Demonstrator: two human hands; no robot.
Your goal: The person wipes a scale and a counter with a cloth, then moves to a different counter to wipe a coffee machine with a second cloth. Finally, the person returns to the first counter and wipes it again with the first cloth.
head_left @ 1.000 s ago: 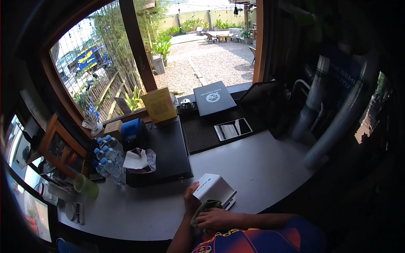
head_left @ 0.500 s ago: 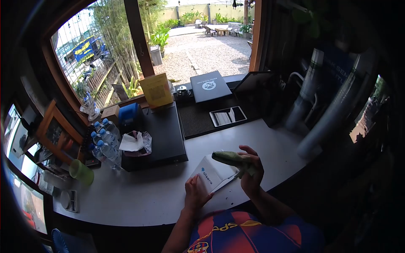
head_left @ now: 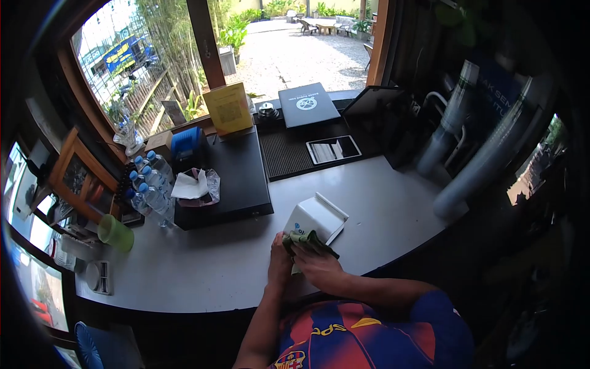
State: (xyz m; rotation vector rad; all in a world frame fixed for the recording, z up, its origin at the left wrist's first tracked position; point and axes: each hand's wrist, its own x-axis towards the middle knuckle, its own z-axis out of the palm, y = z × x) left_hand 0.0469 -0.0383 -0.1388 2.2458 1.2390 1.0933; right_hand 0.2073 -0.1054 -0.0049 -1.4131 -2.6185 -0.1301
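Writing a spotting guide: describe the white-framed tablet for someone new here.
Start at the big window frame beyond the pale counter. On the counter's window side is a dark textured mat; the tablet lies flat toward its right end. Its thin white frame sets it apart from the dark folder and the dark tilted screen behind it.

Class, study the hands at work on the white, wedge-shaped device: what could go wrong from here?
The white, wedge-shaped device might slip if the left hand loosens while the right bears on it through the dark green cloth. It is near the front edge of the smooth grey counter, so a slip could perhaps end in a fall.
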